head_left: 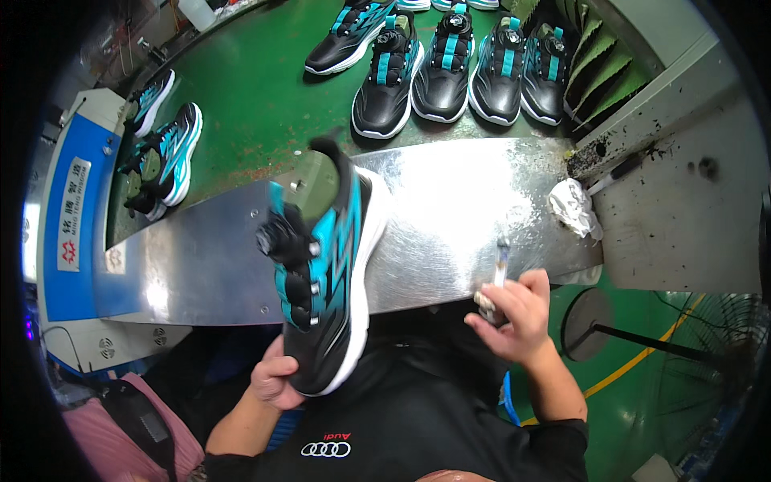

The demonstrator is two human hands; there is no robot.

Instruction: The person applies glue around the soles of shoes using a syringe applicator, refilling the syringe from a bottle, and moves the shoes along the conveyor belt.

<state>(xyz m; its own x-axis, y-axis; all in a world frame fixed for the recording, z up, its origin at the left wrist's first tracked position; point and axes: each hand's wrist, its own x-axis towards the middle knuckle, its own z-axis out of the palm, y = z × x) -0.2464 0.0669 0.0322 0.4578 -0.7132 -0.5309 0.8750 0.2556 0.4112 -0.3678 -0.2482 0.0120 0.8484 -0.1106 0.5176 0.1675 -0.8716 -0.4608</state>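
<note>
My left hand [275,377] grips a black and turquoise sneaker [321,281] by its toe. The shoe is tilted up on its toe, its white sole toward the right and its heel pointing away from me. A round black dial and turquoise straps show on its upper, and an olive-green piece fills the opening. My right hand [516,317] is closed around a slim, light-coloured tool [501,269] with a narrow tip that points away from me; glare and blur hide its exact kind. The tool is apart from the shoe, over the near edge of the shiny metal plate [450,217].
Several matching sneakers [388,88] stand on the green surface [265,104] at the back, and more [181,153] at the left. A crumpled white cloth [574,209] lies by the grey machine panel [683,217]. A blue and white machine [76,201] stands left; someone's pink sleeve [132,426] shows lower left.
</note>
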